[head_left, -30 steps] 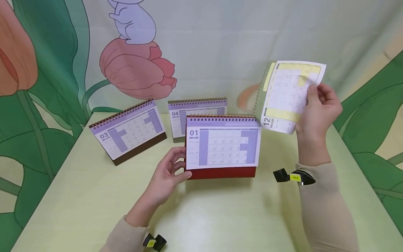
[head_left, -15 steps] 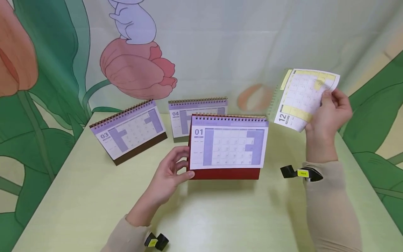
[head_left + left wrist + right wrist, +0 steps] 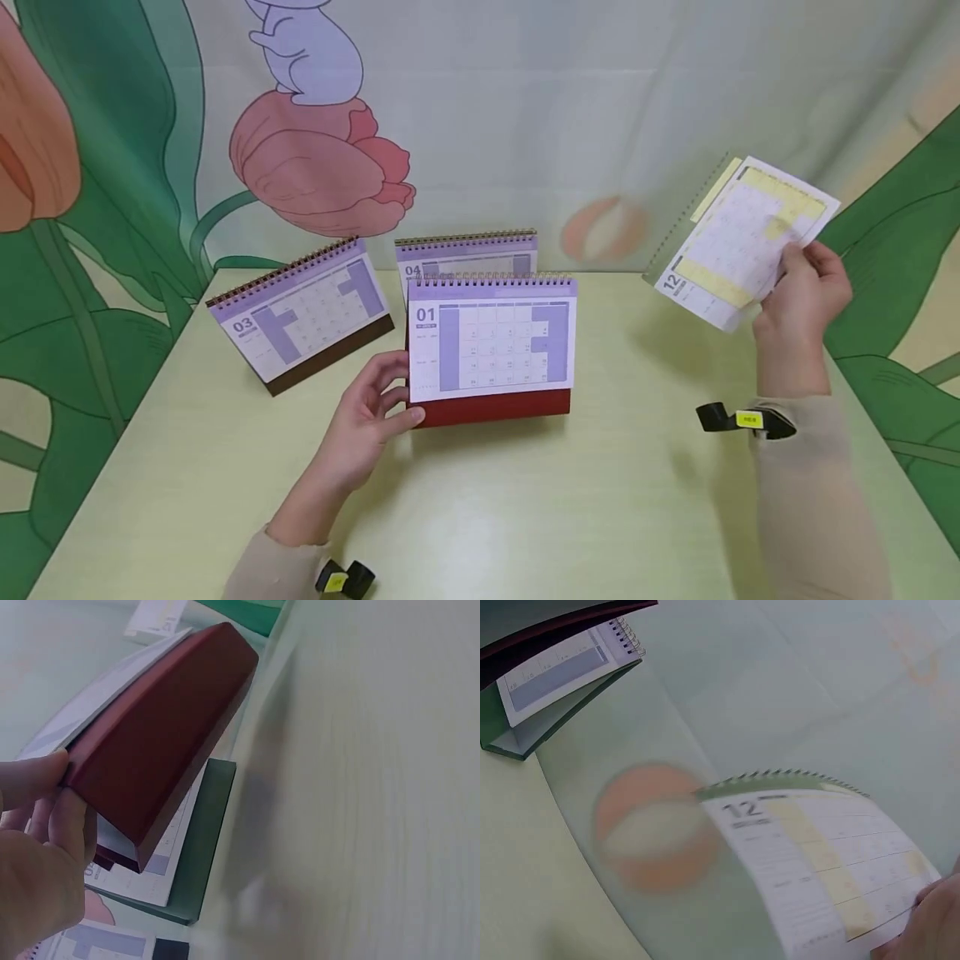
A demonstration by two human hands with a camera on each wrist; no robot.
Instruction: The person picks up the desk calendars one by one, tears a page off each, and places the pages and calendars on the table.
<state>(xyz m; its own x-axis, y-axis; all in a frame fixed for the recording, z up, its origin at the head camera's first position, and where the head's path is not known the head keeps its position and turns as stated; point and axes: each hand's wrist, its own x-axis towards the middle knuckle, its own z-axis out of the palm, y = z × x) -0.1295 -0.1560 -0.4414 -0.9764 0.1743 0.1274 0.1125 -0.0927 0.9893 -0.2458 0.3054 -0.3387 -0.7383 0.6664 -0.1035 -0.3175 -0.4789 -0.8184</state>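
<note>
My left hand grips the lower left edge of a desk calendar with a red base, a wire spiral and a purple page marked 01. In the left wrist view its red base is tilted and held off the table. My right hand pinches the edge of a loose calendar sheet marked 12, printed in yellow and green. A row of punched notches runs along the sheet's top edge. The sheet hangs tilted in the air at the right, bowed in the right wrist view, apart from the red calendar.
A calendar marked 03 with a brown base stands angled at the left. Behind the red one, partly hidden, stands a calendar marked 04; its base is green. A printed cloth hangs behind the pale table.
The red calendar went slightly right, then moved back left in my left hand. My right hand has carried the sheet away to the right, and the sheet is turned more aslant.
</note>
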